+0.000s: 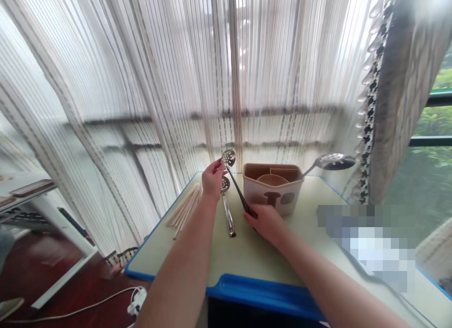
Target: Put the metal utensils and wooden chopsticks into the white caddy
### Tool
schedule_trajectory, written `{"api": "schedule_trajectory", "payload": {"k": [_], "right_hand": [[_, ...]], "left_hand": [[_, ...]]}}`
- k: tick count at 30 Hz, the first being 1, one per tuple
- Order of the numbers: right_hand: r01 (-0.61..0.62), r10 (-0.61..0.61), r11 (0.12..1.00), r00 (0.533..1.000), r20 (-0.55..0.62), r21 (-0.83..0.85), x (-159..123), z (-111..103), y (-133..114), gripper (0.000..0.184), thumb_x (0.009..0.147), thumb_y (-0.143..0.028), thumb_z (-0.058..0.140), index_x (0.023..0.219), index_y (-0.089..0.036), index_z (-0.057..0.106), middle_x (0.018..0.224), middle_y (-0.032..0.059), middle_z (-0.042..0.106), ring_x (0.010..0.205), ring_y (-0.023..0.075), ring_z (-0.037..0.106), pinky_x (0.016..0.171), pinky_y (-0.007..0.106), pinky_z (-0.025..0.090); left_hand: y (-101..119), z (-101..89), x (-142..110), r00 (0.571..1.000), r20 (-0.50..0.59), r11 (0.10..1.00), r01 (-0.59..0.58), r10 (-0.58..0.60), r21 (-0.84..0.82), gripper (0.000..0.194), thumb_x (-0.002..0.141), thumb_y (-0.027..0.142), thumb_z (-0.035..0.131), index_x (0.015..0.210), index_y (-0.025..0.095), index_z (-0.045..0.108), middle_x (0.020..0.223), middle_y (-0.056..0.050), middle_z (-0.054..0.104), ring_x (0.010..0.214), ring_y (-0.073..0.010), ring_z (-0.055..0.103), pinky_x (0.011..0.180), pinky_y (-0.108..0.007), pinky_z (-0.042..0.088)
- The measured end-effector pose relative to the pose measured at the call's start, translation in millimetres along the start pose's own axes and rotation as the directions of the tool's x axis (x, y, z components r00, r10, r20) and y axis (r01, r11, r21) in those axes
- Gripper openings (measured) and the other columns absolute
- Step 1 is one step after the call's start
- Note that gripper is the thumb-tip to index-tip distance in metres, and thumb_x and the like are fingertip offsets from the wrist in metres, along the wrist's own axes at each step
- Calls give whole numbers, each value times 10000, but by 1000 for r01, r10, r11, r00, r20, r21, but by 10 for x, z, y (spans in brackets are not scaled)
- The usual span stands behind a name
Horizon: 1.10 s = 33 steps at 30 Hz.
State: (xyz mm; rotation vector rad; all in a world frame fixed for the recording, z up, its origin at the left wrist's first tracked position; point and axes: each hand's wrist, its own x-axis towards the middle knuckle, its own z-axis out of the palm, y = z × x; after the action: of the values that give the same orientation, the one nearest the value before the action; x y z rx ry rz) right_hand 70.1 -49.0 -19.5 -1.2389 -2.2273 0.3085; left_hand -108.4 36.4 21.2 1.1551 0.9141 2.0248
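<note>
My left hand (213,175) pinches the edge of a small slotted ladle's round, perforated head (229,157), raised above the table. My right hand (265,219) is closed around the lower end of the same ladle's dark handle (238,192). Beneath it, a second slotted spoon (229,214) with a shiny metal handle lies on the table. To its left is a loose bundle of wooden chopsticks (186,206), partly behind my left forearm. Beyond my right hand stands a cream-and-brown utensil holder (249,189) with compartments. A large slotted skimmer (334,161) juts out from its right side.
The pale table (219,257) has a blue rim and a blue front tray (261,290). Behind it hang striped sheer curtains (169,73). A blurred-out object (370,252) lies at the right. A white power strip (137,300) and cable are at lower left.
</note>
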Motion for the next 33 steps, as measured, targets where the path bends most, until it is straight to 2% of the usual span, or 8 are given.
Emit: {"api": "schedule_trajectory", "payload": {"k": [3,7,11,15,20,27,33], "right_hand": [[21,-20,999,1000,-16,44,1,-6,1,212,831,-325,496,743,-180,623,735,45,674,626,157,588,548,226,366],[11,-9,998,999,-36,67,2,-37,10,207,829,-333,504,771,-178,628,735,42,672,612,151,582,536,224,363],[-8,11,999,998,-60,53,1,-77,5,211,826,-340,505,795,-177,636,730,40,670,599,150,579,523,225,359],[15,-12,999,997,-82,39,-9,-95,-7,209,835,-333,492,833,-184,638,762,39,674,632,154,593,549,226,375],[40,-37,999,994,-107,19,-13,-97,26,222,854,-325,469,897,-180,631,843,59,675,735,172,616,636,230,414],[42,-40,999,991,-125,15,3,-116,58,232,873,-317,446,923,-170,618,907,80,664,792,175,612,685,234,417],[33,-39,997,994,-99,-68,-16,-182,9,255,875,-337,436,883,-171,630,848,73,668,730,165,606,634,231,394]], "left_hand": [[6,9,-3,997,41,991,69,-65,-117,326,670,235,706,988,174,663,903,-44,660,765,-116,625,774,-306,516],[55,17,-26,970,187,943,205,-158,-262,349,707,206,677,1052,235,631,1026,-45,641,852,-148,637,798,-337,514],[128,44,-62,944,293,907,252,-153,-339,424,706,175,679,1113,249,589,999,-40,656,875,-170,651,846,-372,502],[163,68,-84,945,280,909,258,-168,-326,367,673,138,706,1026,157,610,872,-62,692,865,-174,662,893,-370,486],[209,90,-117,936,270,918,298,-227,-261,281,669,149,717,935,117,633,898,-81,695,826,-161,669,892,-368,496],[265,131,-190,866,363,884,430,-346,-185,213,692,175,707,882,90,660,845,-86,694,820,-164,668,889,-352,500],[272,150,-210,872,378,893,404,-312,-196,212,686,186,714,871,100,659,825,-74,694,803,-168,670,870,-354,511]]}}
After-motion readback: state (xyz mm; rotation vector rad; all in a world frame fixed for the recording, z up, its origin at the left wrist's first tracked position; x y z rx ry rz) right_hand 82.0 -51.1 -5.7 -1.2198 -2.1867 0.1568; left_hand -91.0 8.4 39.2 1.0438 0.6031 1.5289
